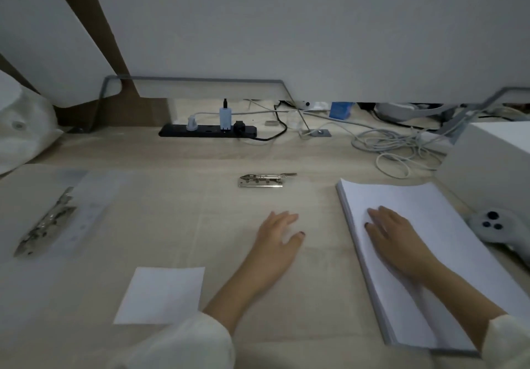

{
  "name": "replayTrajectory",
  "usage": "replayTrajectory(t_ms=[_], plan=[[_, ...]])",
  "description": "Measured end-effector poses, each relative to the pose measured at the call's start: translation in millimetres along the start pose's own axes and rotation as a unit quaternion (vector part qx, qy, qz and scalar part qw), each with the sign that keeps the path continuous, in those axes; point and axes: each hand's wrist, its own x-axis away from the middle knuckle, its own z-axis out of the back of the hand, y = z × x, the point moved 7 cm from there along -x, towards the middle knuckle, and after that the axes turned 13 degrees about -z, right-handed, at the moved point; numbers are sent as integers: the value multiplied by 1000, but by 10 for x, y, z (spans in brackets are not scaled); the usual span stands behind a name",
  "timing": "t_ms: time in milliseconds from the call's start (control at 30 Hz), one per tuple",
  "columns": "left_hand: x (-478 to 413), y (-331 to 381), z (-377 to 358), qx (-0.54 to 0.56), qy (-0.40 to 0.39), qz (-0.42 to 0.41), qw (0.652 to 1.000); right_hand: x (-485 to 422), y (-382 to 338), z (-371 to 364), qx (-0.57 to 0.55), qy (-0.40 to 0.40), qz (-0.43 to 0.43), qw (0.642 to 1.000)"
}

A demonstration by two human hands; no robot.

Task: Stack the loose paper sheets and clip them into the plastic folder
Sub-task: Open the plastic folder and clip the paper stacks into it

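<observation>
Head view: paper stack (453, 254) on table (200, 153), right side. Right hand (393, 231) flat on it, grip wide; left hand (278, 234) likewise, empty. Stack probably floppy, slippery: pinch long edges.

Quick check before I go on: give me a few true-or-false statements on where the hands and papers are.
The right hand rests flat on the paper stack. True.
The left hand grips the metal clip. False: it lies open on the desk; the clip sits apart, farther back.
A single sheet lies left of the left forearm. True.
The power strip has nothing plugged in. False: plugs sit in it.
</observation>
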Motion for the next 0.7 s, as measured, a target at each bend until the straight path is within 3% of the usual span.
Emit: replayTrajectory(t_ms=[133,467,600,700], plan=[[-148,253,-652,152,-63,47,985,32,68,-90,8,30,20,999],[-517,183,-1033,285,-26,193,939,-5,94,-100,-15,29,35,999],[-545,243,-1141,209,-66,156,963,-47,113,-115,-42,29,40,998],[-480,267,-1210,103,-43,98,989,-78,135,-81,-96,36,40,994]])
